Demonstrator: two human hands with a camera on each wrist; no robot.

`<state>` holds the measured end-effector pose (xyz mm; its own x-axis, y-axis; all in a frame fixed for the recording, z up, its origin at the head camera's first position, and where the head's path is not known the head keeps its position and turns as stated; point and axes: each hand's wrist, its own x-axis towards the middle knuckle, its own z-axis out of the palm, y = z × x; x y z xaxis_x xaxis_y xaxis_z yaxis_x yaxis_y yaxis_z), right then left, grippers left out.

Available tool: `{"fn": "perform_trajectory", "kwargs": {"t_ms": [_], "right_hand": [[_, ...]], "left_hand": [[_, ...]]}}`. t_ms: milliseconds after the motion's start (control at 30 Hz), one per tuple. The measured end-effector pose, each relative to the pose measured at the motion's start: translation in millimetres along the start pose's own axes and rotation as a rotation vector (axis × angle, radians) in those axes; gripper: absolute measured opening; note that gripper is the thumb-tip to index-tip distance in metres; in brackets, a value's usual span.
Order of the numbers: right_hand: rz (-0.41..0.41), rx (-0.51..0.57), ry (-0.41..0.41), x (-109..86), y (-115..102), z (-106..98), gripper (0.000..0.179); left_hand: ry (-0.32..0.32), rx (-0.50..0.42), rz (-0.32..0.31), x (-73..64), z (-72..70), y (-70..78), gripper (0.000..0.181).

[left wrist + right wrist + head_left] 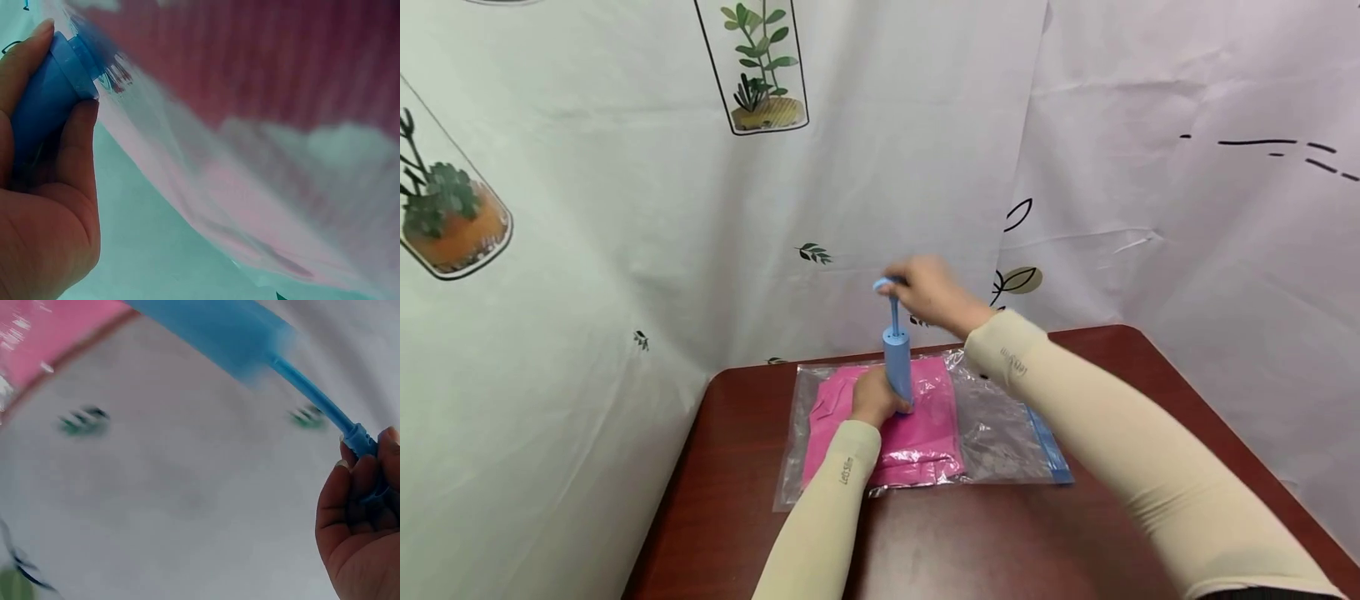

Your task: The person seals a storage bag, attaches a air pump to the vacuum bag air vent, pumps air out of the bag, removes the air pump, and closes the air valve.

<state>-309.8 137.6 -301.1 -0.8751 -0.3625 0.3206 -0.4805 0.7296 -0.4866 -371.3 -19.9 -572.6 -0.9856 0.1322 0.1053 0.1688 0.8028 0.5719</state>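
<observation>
At lower centre, pink cloth (928, 429) is enclosed in a clear bag (1000, 442); the blue pump (897, 358) is gripped by left-hand fingers (78, 144), its handle (359, 440) by right-hand fingers (333, 501).

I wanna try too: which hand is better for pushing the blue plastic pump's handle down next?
Probably the right hand: it grips the blue handle atop the exposed thin blue rod; the left hand holds the blue cylindrical barrel near its base.

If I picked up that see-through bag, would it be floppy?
Probably floppy: the clear bag looks thin and wrinkled. It may feel slippery, since its plastic shines. The pink cloth lies toward one end, so that end might sag.
</observation>
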Motion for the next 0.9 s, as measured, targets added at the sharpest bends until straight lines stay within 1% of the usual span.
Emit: {"fn": "perform_trajectory", "kwargs": {"t_ms": [100, 167, 233, 267, 333, 367, 433, 500, 600, 667, 733, 767, 833, 900], "right_hand": [[-0.010, -0.015, 0.053, 10.2, -23.2, -36.5, 0.026], [-0.037, -0.047, 0.085, 14.2, -34.9, -54.7, 0.026], [-0.076, -0.092, 0.124, 16.9, -39.8, -63.3, 0.025], [-0.085, -0.100, 0.130, 17.1, -39.3, -63.0, 0.024], [-0.081, -0.108, 0.103, 15.6, -32.5, -54.0, 0.024], [-0.081, -0.107, 0.092, 13.8, -27.0, -45.5, 0.024], [-0.070, -0.103, 0.050, 7.3, -13.6, -24.2, 0.025], [-0.070, -0.115, 0.018, -2.1, 0.8, 0.8, 0.026], [-0.084, -0.099, 0.051, -16.5, 19.7, 34.9, 0.026], [-0.091, -0.078, 0.087, -23.3, 27.0, 48.7, 0.025], [-0.084, -0.045, 0.108, -25.3, 29.6, 53.1, 0.024], [-0.084, -0.038, 0.110, -24.7, 29.2, 51.9, 0.024], [-0.073, -0.024, 0.098, -21.5, 25.1, 43.3, 0.026], [-0.054, -0.010, 0.082, -16.9, 18.6, 28.1, 0.027]], "left_hand": [[-0.016, -0.013, -0.039, -2.1, -2.8, 3.6, 0.061], [-0.024, -0.015, -0.059, -3.6, -5.1, 6.0, 0.059], [-0.022, -0.011, -0.069, -4.9, -8.4, 8.3, 0.058], [-0.022, -0.014, -0.077, -5.5, -10.2, 9.6, 0.058], [-0.018, -0.018, -0.086, -6.8, -14.0, 11.8, 0.057], [-0.015, -0.012, -0.081, -5.7, -14.8, 11.8, 0.058], [-0.007, -0.002, -0.065, -3.1, -15.5, 11.0, 0.060], [0.014, 0.016, -0.028, 0.3, -14.1, 8.2, 0.062], [0.032, 0.042, 0.018, 5.2, -10.7, 3.8, 0.063], [0.032, 0.051, 0.038, 6.6, -8.8, 2.2, 0.062], [0.023, 0.054, 0.045, 8.3, -7.0, 1.8, 0.061], [0.024, 0.052, 0.045, 8.9, -6.2, 1.7, 0.060], [0.036, 0.055, 0.037, 9.9, -4.7, 1.7, 0.060], [0.033, 0.048, 0.017, 8.3, -3.3, 2.2, 0.059]]}}
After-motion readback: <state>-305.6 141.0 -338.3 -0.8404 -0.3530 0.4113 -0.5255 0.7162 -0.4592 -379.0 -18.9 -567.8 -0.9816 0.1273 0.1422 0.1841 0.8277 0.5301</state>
